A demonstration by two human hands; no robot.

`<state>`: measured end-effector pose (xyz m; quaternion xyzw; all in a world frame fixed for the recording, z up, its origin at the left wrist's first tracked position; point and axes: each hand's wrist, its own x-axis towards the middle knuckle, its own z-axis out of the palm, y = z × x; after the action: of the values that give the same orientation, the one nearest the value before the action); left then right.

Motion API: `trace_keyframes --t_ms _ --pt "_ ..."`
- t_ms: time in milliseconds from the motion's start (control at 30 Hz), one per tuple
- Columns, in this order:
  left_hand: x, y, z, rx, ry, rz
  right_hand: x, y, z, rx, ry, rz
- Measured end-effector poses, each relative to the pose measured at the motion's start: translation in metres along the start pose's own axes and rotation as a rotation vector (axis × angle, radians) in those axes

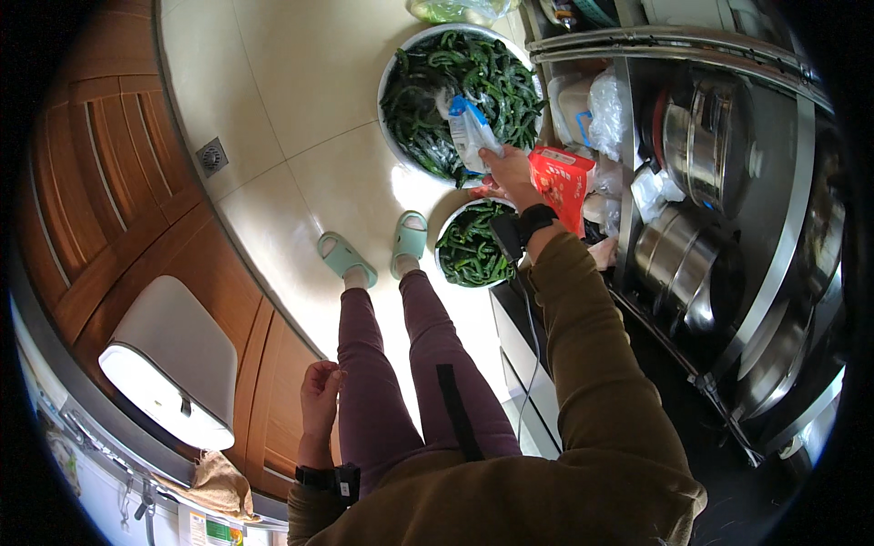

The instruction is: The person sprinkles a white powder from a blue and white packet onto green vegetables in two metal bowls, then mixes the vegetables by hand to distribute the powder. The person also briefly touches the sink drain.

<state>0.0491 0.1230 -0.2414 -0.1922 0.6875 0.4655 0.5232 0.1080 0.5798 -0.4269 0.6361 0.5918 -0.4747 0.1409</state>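
My right hand (507, 170) grips a clear plastic bag (471, 140) with blue and white ends and white contents. The bag is tilted over a large metal basin (384, 123) full of dark green, slender, wrinkled vegetables (502, 82), perhaps peppers or small cucumbers. A whitish blur (440, 102) shows beside the bag's upper end, and pale patches lie on the vegetables. Just below my right wrist stands a smaller basin (442, 225) of similar green vegetables (474, 249). Beside my thigh hangs my left hand (321, 392), its fingers curled in with nothing seen in them.
A red printed packet (563, 181) stands right of the large basin. Metal shelving (785, 225) with steel pots (689, 256) lines the right side. Wooden cabinets (136, 170) and a white bin (177, 362) are at left. A floor drain (212, 157) is set in the tiles.
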Motion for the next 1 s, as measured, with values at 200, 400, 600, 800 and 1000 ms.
trace_keyframes --t_ms 200,400,600,800,1000 --pt "0.007 -0.004 -0.004 0.030 0.018 -0.037 0.025 -0.014 0.014 0.086 -0.015 -0.098" --pt "0.011 -0.007 -0.007 0.079 0.033 -0.043 0.060 -0.041 0.005 0.191 0.132 -0.131" --pt "0.017 -0.012 -0.004 0.029 0.013 -0.040 0.069 -0.048 -0.025 0.245 0.233 -0.114" --pt "0.020 -0.011 0.000 0.039 -0.007 -0.015 0.070 -0.026 -0.064 0.320 0.396 -0.041" --pt "0.021 -0.009 0.005 0.018 -0.058 0.008 0.049 0.018 -0.085 0.055 0.508 0.013"
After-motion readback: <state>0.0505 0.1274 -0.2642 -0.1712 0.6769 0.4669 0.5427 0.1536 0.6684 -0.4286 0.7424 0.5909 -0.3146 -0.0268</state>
